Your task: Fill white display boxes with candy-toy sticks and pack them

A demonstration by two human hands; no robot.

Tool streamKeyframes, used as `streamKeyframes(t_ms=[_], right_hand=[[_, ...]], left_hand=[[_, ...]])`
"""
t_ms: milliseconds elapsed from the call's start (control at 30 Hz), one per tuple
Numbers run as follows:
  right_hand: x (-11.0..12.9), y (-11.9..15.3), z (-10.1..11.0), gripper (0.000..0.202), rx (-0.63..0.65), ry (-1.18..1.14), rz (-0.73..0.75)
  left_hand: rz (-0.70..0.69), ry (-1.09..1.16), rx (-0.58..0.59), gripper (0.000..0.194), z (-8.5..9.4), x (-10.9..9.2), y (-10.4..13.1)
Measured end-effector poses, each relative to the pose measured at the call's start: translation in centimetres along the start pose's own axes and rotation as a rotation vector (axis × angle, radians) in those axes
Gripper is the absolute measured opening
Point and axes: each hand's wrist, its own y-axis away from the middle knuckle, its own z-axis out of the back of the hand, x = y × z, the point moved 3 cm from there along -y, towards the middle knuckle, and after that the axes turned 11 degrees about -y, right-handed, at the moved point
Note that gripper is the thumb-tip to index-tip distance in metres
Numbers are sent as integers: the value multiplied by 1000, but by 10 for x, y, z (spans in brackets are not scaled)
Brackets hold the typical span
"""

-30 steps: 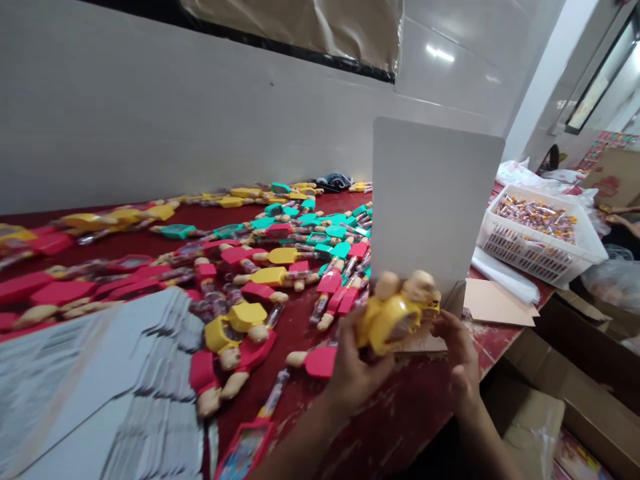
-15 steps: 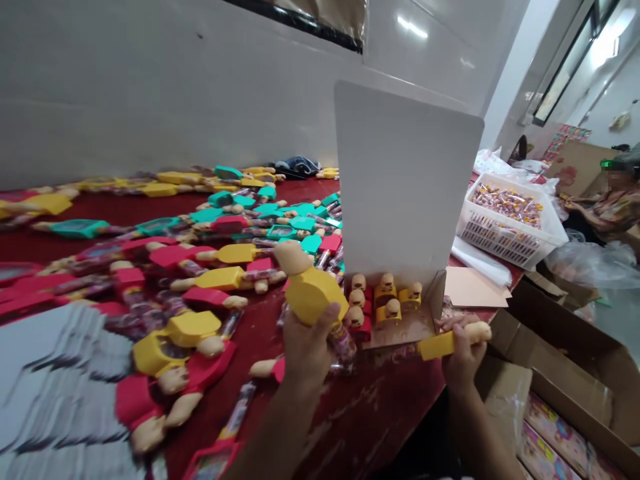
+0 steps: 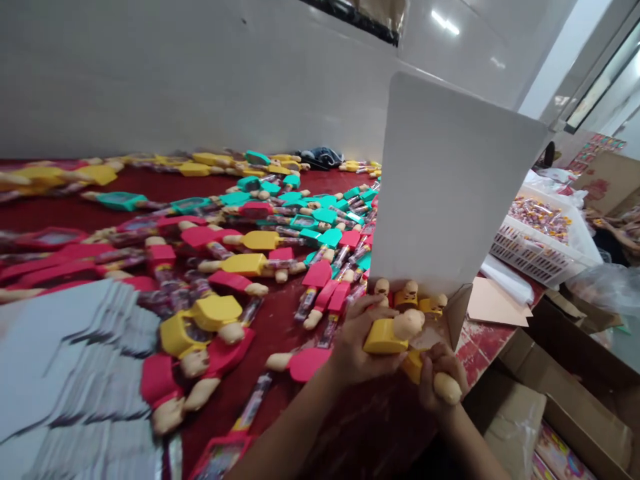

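Observation:
A yellow toy with a beige doll head (image 3: 387, 335) is in my left hand (image 3: 353, 343), fingers wrapped round its body, at the near edge of an open display box. My right hand (image 3: 443, 373) grips a second yellow toy (image 3: 447, 388), its beige end pointing toward me. Both hands are close together in front of the box (image 3: 460, 317), whose tall grey-white lid panel (image 3: 445, 180) stands upright behind. Inside the box, several yellow and red toys (image 3: 433, 305) stand with heads up; my left hand hides some of them.
Many red, yellow and green toys (image 3: 250, 263) lie across the red table (image 3: 210, 420). A stack of flat white cards (image 3: 75, 360) is at the left. To the right are a white basket of wrapped pieces (image 3: 545, 250), pinkish card sheets (image 3: 495, 301) and open cartons (image 3: 565, 393).
Both hands have moved together toward the box front, each still holding its yellow toy. The left toy now stands head-up at the box, and the view has shifted left.

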Motion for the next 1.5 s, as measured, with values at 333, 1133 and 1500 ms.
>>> streamKeyframes(t_ms=[333, 1133, 1500], right_hand=[[-4, -45, -27, 15, -67, 50, -12], [10, -54, -34, 14, 142, 239, 91], [4, -25, -10, 17, 101, 56, 65]], left_hand=[[-132, -7, -74, 33, -7, -2, -4], [-168, -56, -89, 39, -5, 2, -1], [-126, 145, -43, 41, -2, 3, -6]])
